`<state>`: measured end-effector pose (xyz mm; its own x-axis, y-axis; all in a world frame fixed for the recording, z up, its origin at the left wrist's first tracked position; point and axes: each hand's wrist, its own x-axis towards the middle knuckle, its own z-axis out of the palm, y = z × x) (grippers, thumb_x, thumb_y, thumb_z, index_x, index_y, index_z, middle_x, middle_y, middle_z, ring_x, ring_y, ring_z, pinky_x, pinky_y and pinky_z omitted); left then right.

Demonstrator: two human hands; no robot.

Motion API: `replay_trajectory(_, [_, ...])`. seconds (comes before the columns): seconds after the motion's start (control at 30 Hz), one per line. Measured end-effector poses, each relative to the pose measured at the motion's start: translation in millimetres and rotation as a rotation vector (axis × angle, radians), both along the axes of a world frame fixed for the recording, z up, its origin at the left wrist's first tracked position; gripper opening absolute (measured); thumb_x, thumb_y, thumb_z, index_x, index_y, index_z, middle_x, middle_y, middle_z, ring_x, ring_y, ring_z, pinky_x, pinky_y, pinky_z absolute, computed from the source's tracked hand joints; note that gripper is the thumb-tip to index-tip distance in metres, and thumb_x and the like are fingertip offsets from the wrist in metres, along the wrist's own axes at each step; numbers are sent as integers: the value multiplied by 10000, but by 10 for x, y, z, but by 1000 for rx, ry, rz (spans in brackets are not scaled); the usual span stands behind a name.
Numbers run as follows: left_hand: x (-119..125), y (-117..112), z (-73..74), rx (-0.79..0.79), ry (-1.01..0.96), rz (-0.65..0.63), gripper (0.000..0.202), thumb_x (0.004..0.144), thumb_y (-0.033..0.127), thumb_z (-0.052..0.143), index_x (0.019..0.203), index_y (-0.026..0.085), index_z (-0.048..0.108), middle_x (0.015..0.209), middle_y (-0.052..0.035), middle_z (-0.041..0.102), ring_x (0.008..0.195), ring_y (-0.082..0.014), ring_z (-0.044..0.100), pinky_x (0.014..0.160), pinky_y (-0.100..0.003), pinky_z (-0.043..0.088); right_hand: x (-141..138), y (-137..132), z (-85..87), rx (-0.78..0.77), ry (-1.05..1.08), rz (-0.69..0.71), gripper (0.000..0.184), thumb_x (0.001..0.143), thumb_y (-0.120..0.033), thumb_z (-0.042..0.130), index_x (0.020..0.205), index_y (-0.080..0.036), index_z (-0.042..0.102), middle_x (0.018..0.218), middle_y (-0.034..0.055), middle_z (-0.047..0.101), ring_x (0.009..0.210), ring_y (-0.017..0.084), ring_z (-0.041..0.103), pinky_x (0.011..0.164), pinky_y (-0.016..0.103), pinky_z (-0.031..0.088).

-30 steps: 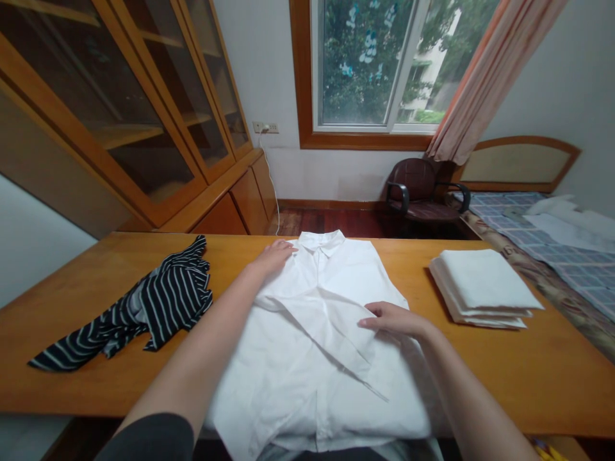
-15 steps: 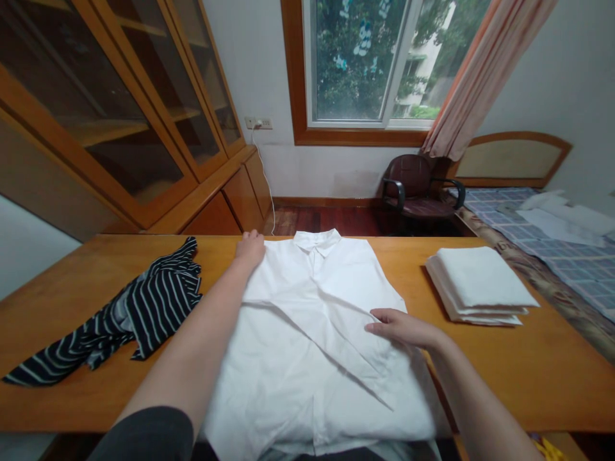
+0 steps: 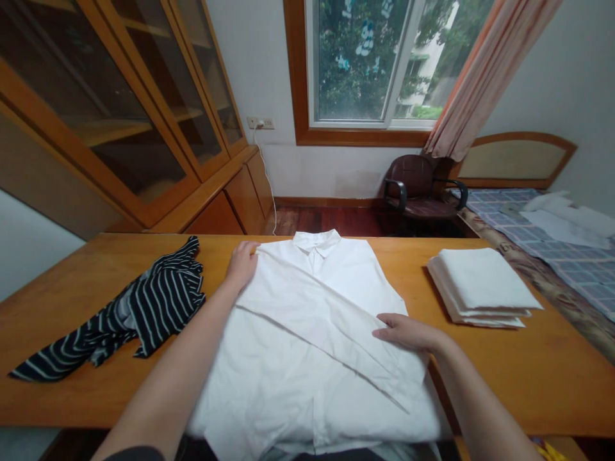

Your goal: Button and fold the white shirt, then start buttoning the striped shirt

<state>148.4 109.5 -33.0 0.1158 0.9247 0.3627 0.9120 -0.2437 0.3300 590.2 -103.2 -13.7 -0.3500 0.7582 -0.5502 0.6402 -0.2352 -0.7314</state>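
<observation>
A white collared shirt (image 3: 307,358) lies spread on the wooden table, its collar at the far edge. One sleeve lies folded slantwise across its front, from the left shoulder down to the lower right. At that left shoulder, my left hand (image 3: 241,266) has its fingers closed on the cloth edge. My right hand (image 3: 403,333) grips the folded sleeve at the shirt's right side, thumb and forefinger toward the middle. Its other fingers are mostly hidden. The shirt's lower end hangs at the near table edge.
A black-and-white striped garment (image 3: 154,298) lies crumpled on the table (image 3: 62,282) at left. To the right sits a stack of folded white cloths (image 3: 483,282). Beyond the table are a brown armchair (image 3: 416,186), a bed (image 3: 542,224) and a glass-fronted cabinet (image 3: 192,173).
My left hand has drawn back slightly left and nearer along the shoulder. My right hand has shifted a little right, and the folded sleeve has moved with it and looks straighter.
</observation>
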Motion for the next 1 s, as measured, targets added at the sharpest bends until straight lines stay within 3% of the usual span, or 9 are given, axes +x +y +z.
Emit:
replay_trajectory(0.1, [-184,-390,-38,59,-91,-31,425,728,92,426,1082,168,649,1117,-94,626,1092,-247,575,1028,-375,452,0,10,-51,77,-31,2,372,863,-537,558,954,-192,661,985,63,691,906,236,616,761,298,472])
replay_trajectory(0.2, [-391,-818,-103,20,-94,-51,438,705,141,449,1092,183,652,1093,-80,629,1053,-254,582,972,-386,483,-16,17,-94,148,-61,-7,373,890,-545,509,883,-193,632,915,44,672,839,212,594,722,287,445])
replay_trajectory(0.3, [-525,-1165,-172,-62,0,-126,536,694,174,496,1217,217,607,1188,-68,602,1116,-271,548,1023,-433,446,-46,26,-112,167,-73,-12,354,900,-527,488,851,-196,603,843,22,638,769,186,560,672,274,417])
replay_trajectory(0.4, [-548,-1356,-226,-105,83,-160,547,761,240,547,1308,239,559,1231,-71,575,1121,-283,540,1031,-454,436,-80,35,-106,179,-71,-28,352,899,-525,478,843,-196,589,804,13,608,749,179,536,663,273,408])
replay_trajectory(0.5, [-517,-1380,-255,-84,76,-119,449,850,258,489,1289,225,572,1153,-84,576,1081,-265,569,1002,-418,460,-100,30,-87,214,-48,-72,369,901,-541,472,882,-190,586,822,15,601,780,184,536,697,284,417])
replay_trajectory(0.63, [-525,-1278,-282,-29,38,-19,378,860,211,428,1175,204,636,1063,-88,582,1014,-247,588,979,-386,469,-93,-13,-72,179,11,-126,393,893,-535,512,1094,-202,574,873,6,613,823,183,557,743,292,439])
replay_trajectory(0.8, [-598,-1193,-297,-87,104,136,340,856,253,462,1106,214,689,1066,-117,616,1017,-297,555,1008,-470,444,-74,-70,-134,163,15,-98,504,862,-453,598,1304,-227,510,767,-36,567,692,146,535,636,259,414])
replay_trajectory(0.9, [-573,-1207,-233,-84,102,82,458,795,133,453,1185,246,665,1190,-99,614,1151,-293,521,1095,-468,393,-75,-68,-204,260,-53,-104,468,842,-397,619,1271,-222,554,735,-40,569,664,140,536,628,257,410])
replay_trajectory(1.0, [-409,-1257,-126,-33,71,-23,564,740,59,424,1215,258,654,1311,-58,585,1269,-259,476,1159,-438,351,-86,-34,-259,423,-152,-152,334,855,-379,594,1135,-202,643,809,11,640,731,172,590,692,292,458])
